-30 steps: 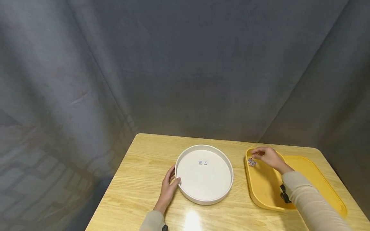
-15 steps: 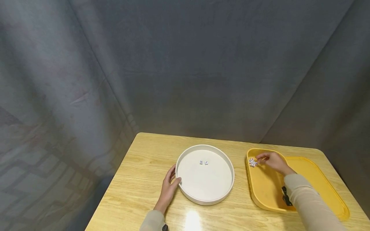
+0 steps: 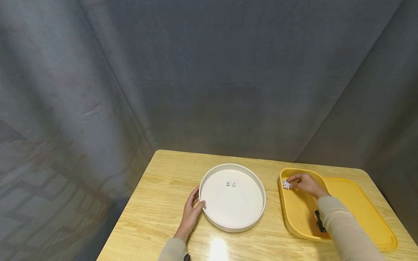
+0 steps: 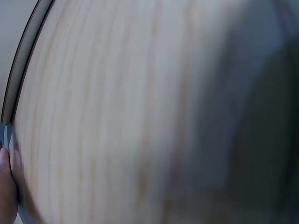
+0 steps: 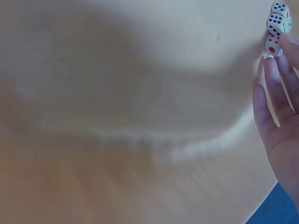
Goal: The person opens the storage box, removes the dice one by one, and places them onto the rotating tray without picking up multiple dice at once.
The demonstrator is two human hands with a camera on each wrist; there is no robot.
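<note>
A round white tray (image 3: 209,214) lies mid-table with two small dice (image 3: 230,184) in its far half. My left hand (image 3: 197,203) grips the tray's left rim, thumb over the edge; one of its fingers (image 4: 5,186) shows beside the blurred table. A yellow tray (image 3: 359,214) lies on the right. In its far left corner sits a cluster of dice (image 3: 285,184), which show as white dice (image 5: 277,27) with blue and red pips in the right wrist view. My right hand (image 3: 292,183) reaches into that corner and its fingertips (image 5: 270,65) pinch at a die.
The light wooden table (image 3: 156,203) ends in a left edge close to my left hand. A grey curtain (image 3: 209,79) hangs behind and on both sides. A black wrist strap (image 3: 319,221) sits on my right sleeve, over the yellow tray.
My right hand has dropped from above the yellow tray's corner down onto the dice cluster. My left hand has stayed on the white tray's rim.
</note>
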